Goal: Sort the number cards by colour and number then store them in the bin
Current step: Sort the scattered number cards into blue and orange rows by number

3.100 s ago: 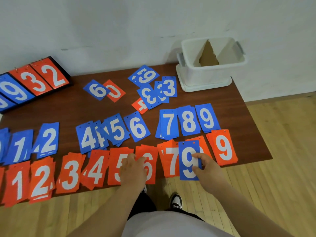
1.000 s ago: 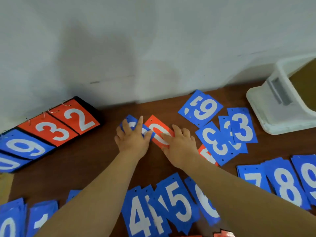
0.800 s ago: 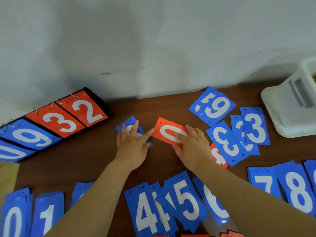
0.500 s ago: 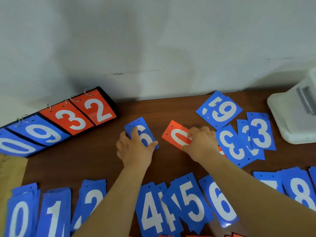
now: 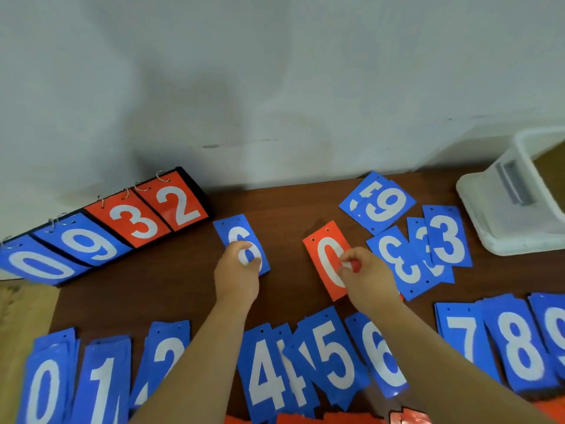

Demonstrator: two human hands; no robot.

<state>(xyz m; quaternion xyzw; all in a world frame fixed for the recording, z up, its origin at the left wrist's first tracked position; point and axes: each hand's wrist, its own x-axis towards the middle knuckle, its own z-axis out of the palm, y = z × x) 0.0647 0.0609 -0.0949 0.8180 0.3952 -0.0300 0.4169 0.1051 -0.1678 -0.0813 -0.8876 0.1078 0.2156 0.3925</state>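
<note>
As the left hand (image 5: 237, 280) pinches the blue 6 (image 5: 233, 234), the right hand (image 5: 367, 278) pinches the 0 (image 5: 323, 258) (orange-red).

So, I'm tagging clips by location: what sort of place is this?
Probably a sports hall or school activity room, at a guess: a ring-bound flip scoreboard lies by the bare white wall, loose number cards cover a wooden table, and pale wood flooring shows beside it.

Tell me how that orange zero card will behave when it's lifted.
Probably light and thin: the orange 0 card lies flat on the table. Its glossy face hints it could slip, so the right hand pinching its edge seems wise. Straight edges suggest it flexes rather than flops.
</note>
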